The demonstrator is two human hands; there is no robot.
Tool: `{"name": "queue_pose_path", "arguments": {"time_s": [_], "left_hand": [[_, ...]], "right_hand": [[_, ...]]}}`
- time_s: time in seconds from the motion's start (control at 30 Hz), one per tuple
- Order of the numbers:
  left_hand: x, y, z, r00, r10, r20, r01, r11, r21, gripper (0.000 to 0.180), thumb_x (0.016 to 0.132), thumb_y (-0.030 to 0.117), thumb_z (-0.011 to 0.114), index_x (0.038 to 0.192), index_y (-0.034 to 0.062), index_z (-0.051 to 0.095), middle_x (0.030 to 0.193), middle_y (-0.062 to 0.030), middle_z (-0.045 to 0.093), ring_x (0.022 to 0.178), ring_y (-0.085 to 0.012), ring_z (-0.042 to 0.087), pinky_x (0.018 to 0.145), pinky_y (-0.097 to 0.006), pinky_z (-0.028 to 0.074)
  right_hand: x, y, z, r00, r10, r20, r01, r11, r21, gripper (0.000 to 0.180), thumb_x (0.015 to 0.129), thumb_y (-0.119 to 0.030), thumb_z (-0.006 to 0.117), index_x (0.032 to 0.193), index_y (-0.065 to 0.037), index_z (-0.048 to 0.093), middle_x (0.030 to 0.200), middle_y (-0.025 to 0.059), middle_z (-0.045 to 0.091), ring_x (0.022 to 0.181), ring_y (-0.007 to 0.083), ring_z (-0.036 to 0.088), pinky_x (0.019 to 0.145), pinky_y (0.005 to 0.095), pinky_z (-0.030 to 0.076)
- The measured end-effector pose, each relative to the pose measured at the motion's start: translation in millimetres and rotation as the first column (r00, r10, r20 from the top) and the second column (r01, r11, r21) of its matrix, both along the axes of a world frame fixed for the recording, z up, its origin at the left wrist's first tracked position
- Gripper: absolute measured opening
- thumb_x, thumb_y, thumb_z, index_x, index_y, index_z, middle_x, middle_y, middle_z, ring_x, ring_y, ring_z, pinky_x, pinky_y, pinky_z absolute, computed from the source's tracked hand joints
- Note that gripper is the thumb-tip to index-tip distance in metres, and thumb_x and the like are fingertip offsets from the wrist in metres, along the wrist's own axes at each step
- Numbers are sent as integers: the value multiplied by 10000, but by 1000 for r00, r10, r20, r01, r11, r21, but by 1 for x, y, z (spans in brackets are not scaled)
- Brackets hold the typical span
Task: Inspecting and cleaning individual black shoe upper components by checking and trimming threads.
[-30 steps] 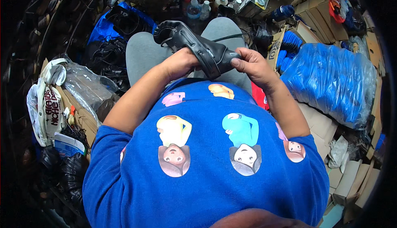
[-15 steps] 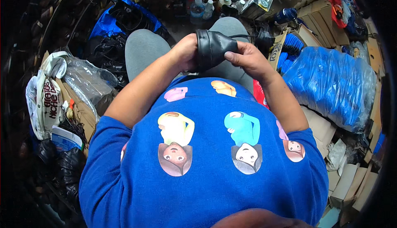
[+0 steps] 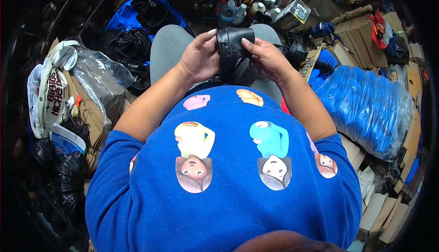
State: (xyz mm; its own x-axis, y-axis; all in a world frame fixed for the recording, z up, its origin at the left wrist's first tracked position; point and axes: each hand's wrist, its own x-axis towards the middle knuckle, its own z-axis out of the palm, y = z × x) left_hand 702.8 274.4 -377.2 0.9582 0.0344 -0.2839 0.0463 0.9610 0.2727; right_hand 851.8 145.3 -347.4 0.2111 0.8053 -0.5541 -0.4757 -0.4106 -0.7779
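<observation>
Between my knees I hold a black leather shoe upper (image 3: pixel 232 46), its stitched seams showing and its opening facing partly down. My left hand (image 3: pixel 200 59) is at its left edge, palm partly showing, with the fingertips close against the leather and partly behind it. On the other side, my right hand (image 3: pixel 269 59) grips it, thumb pressed on the top face and fingers curled underneath. The lower part of the upper is dark and hard to make out against my lap.
Several bottles (image 3: pixel 240 13) stand ahead of my knees. At the right lies a plastic-wrapped blue bundle (image 3: pixel 366 108) near cardboard boxes (image 3: pixel 361 42). Leftward are a white printed bag (image 3: pixel 50 90), clear plastic (image 3: pixel 103 71) and a blue bag (image 3: pixel 123 19) with black items.
The shoe upper has been turned and tilted in my hands. My left hand has opened somewhat and shifted toward its edge; my right thumb has moved up onto its top face.
</observation>
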Motion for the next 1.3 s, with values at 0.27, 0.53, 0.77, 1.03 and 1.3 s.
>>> {"name": "queue_pose_path", "arguments": {"time_s": [0.27, 0.53, 0.77, 1.03, 1.3], "left_hand": [[10, 5, -19, 961, 140, -240, -91, 975, 204, 440, 908, 416, 480, 1145, 52, 547, 985, -134, 634, 875, -231, 618, 790, -380, 485], [10, 8, -22, 978, -6, -207, 29, 994, 107, 423, 914, 428, 466, 1068, 49, 577, 922, -115, 651, 807, -206, 632, 742, -352, 509], [8, 8, -20, 971, -2, -238, 33, 991, 129, 416, 917, 423, 464, 1063, 52, 583, 888, -104, 658, 763, -188, 641, 714, -332, 524], [9, 7, -18, 970, -38, -242, 68, 991, 119, 403, 913, 405, 478, 1051, 40, 579, 860, -105, 656, 726, -173, 642, 661, -305, 531], [11, 5, -13, 970, -21, -243, 58, 988, 144, 388, 919, 392, 471, 1064, 49, 581, 874, -87, 658, 726, -154, 646, 652, -292, 537]], "right_hand": [[39, -27, 2, 946, 191, 261, -190, 981, -29, 382, 884, -185, 471, 1241, -56, 517, 771, -66, 437, 601, 32, 353, 555, 184, 293], [48, -19, 0, 686, 413, 600, -390, 904, -176, 300, 899, -199, 509, 1165, -77, 572, 718, -54, 424, 610, 46, 361, 542, 200, 321], [36, 2, 3, 738, 373, 563, -324, 927, -189, 225, 821, -122, 610, 1010, -6, 651, 865, 42, 635, 800, 120, 580, 758, 251, 443], [36, 17, -12, 822, 376, 428, -427, 904, 28, 273, 747, -48, 641, 1016, -7, 657, 882, 20, 653, 829, 110, 588, 792, 263, 458], [49, 17, -13, 724, 475, 500, -563, 826, 30, 290, 715, 4, 592, 995, -15, 668, 1075, 34, 593, 1019, 156, 534, 905, 278, 398]]}}
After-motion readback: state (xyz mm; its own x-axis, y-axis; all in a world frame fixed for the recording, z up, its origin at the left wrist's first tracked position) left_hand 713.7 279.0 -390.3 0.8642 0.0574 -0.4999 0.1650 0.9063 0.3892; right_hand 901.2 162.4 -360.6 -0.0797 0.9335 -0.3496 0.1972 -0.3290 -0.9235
